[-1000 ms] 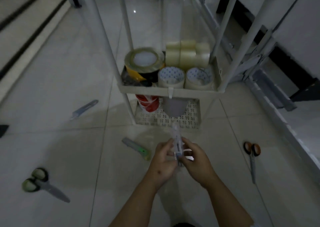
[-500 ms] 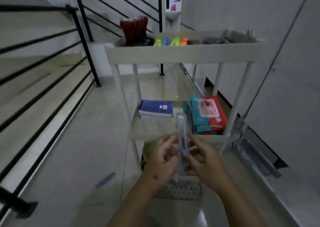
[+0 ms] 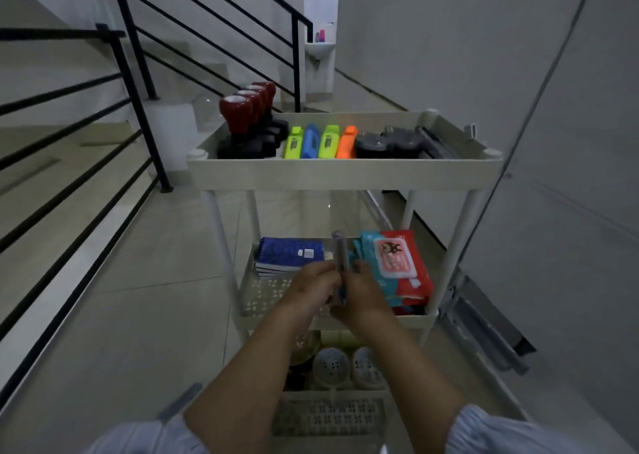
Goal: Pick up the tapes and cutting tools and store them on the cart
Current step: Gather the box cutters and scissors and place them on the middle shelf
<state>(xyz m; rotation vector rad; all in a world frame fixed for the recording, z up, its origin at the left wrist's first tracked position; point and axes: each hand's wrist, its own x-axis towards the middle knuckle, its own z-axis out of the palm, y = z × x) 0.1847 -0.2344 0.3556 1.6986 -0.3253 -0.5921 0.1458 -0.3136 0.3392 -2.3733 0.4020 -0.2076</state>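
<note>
Grey cutter: we are pinching it in both grips, left hand and right hand clenched on lower body. Long axis standing near upright, tip pointing toward cart top tray; middle shelf lying directly behind, nearer.

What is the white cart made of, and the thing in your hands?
The cart looks like matte white plastic: moulded rims and perforated shelves. The cutter held by both hands, left and right, seems to be grey plastic, but it is too blurred to be sure.
</note>
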